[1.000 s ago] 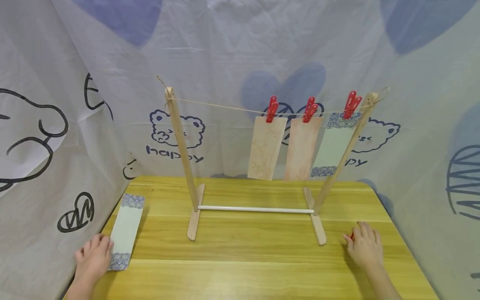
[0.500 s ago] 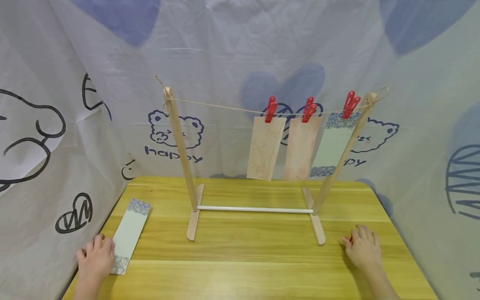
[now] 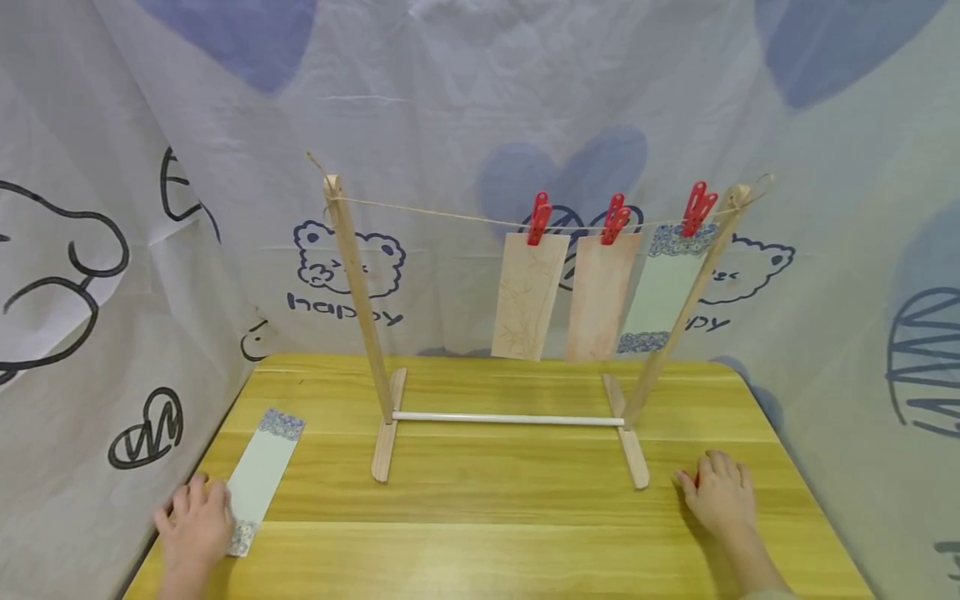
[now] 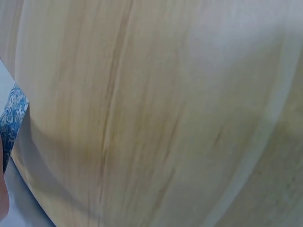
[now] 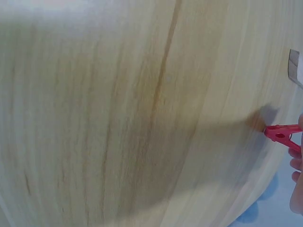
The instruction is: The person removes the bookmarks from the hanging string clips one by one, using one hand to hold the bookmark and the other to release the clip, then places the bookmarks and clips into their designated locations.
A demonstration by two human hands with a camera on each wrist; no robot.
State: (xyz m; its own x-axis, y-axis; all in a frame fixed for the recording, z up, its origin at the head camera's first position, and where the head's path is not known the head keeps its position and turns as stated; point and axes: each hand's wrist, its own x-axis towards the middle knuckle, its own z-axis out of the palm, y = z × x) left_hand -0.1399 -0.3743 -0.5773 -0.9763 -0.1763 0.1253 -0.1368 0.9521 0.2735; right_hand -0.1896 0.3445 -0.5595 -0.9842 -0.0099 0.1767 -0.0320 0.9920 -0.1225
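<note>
At the table's left side, my left hand [image 3: 197, 525] pinches the lower left edge of a pale green paper card [image 3: 264, 479] with blue patterned ends. One patterned corner of this card [image 4: 13, 113] shows in the left wrist view, with a shadow under it. My right hand [image 3: 720, 496], low over the right side of the table, holds a red clothespin [image 5: 280, 132] between thumb and fingers. In the head view that clothespin is mostly hidden by the hand. Its tip points away from the fingers in the right wrist view.
A wooden stand [image 3: 362, 308] with a string line [image 3: 435, 212] is at the back. Three red clothespins hold a beige card [image 3: 528, 296], a pink card [image 3: 603, 296] and a pale green card [image 3: 660, 292] on its right half. A white rod [image 3: 510, 418] joins the feet. Printed cloth surrounds the table.
The green card has turned slightly clockwise and come a little nearer, with my left hand shifting slightly right. My right hand, still with the clothespin, has moved slightly left.
</note>
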